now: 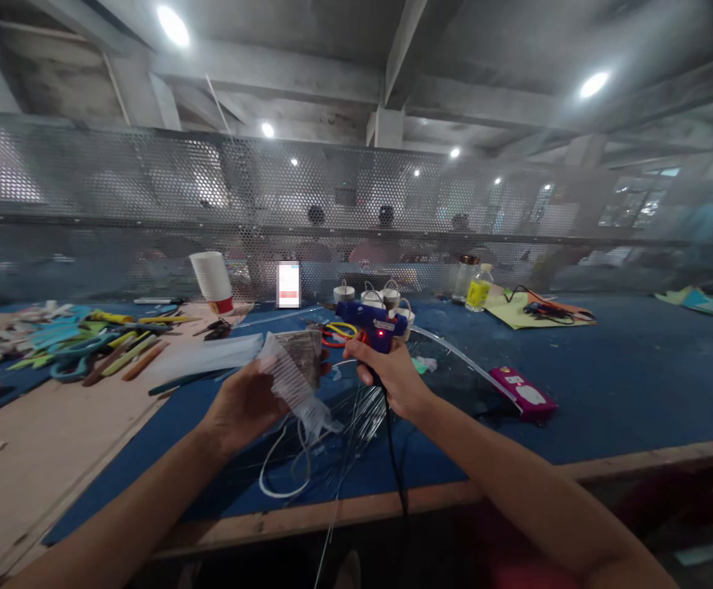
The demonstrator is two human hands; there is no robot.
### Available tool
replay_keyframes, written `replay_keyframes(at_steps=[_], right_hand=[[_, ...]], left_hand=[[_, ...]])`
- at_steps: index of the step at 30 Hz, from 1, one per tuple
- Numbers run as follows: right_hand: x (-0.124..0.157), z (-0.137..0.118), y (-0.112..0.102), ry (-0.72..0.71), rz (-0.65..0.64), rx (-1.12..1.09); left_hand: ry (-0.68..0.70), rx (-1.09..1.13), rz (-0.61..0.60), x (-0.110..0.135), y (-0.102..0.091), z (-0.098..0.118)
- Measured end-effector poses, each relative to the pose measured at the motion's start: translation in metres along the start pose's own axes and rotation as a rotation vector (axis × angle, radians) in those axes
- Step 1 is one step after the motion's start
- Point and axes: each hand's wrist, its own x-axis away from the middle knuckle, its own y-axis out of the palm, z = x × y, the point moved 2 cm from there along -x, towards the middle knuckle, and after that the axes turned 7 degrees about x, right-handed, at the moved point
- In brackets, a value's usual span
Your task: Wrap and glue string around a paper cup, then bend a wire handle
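My left hand [239, 409] is wrapped round a small greyish box-shaped piece [303, 352]. A white, translucent pleated strip [292, 380] hangs down its near side. In my right hand [396, 376] is a blue hot glue gun [369, 317], its red light on and its nozzle pointing left above the piece. A long clear glue stick [464, 357] sticks out of the gun's back, and a black cord runs down from its handle. Beneath my hands lie a white cord loop [284, 495] and a bundle of thin shiny wires [365, 421].
Scissors [80, 352] and coloured scraps crowd the left side. White paper cups [211, 278] stand near the mesh partition [166, 180]. A purple case [525, 393] lies at right, with a yellow-labelled bottle [479, 288] and paper sheets [509, 315] behind it.
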Motion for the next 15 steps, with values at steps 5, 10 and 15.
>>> replay_keyframes(at_steps=[5,10,15], right_hand=[[-0.0008,0.0021,-0.0009,-0.008,-0.004,-0.023],[-0.0009,0.0029,-0.0016,-0.004,-0.013,-0.004],[-0.0007,0.0015,-0.0008,0.002,-0.013,0.008]], left_hand=[[0.004,0.014,0.002,-0.0004,-0.0006,-0.0004],[0.026,-0.021,0.038,-0.0002,0.0009,0.0005],[0.036,-0.099,0.199,0.0001,-0.0026,-0.0015]])
